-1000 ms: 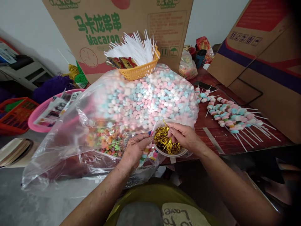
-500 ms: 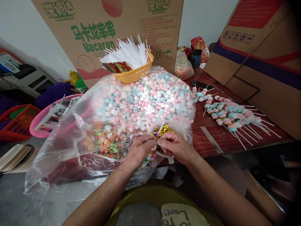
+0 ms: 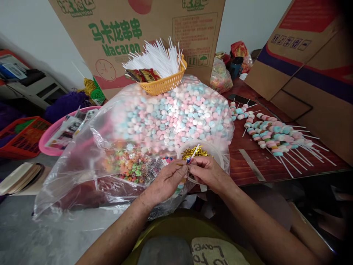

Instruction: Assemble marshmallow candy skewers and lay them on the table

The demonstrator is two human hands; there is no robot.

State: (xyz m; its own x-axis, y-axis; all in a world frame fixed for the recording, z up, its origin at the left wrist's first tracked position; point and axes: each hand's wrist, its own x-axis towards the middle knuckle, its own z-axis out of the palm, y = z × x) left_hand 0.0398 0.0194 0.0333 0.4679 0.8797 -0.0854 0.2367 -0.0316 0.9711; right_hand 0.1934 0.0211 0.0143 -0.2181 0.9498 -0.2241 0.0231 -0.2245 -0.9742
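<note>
My left hand (image 3: 165, 180) and my right hand (image 3: 208, 173) meet in front of me, fingers pinched together on a candy skewer (image 3: 192, 155) whose white stick pokes up between them. A thin gold twist tie sits at the fingertips. Just behind the hands stands a white bowl (image 3: 217, 151) of gold twist ties (image 3: 197, 151). A big clear bag of pink, blue and white candies (image 3: 176, 114) lies behind it, with bright ring candies (image 3: 129, 167) nearer to my left hand.
A yellow basket (image 3: 162, 84) of white sticks rests on top of the bag. Finished candy skewers (image 3: 271, 136) lie on the red wooden table (image 3: 253, 165) at right. Cardboard boxes (image 3: 309, 66) stand behind and right; a pink basin (image 3: 52, 132) and red basket (image 3: 20, 138) sit left.
My right hand left the bowl of gold ties and came to my left hand. Both hands now pinch the skewer top with a tie.
</note>
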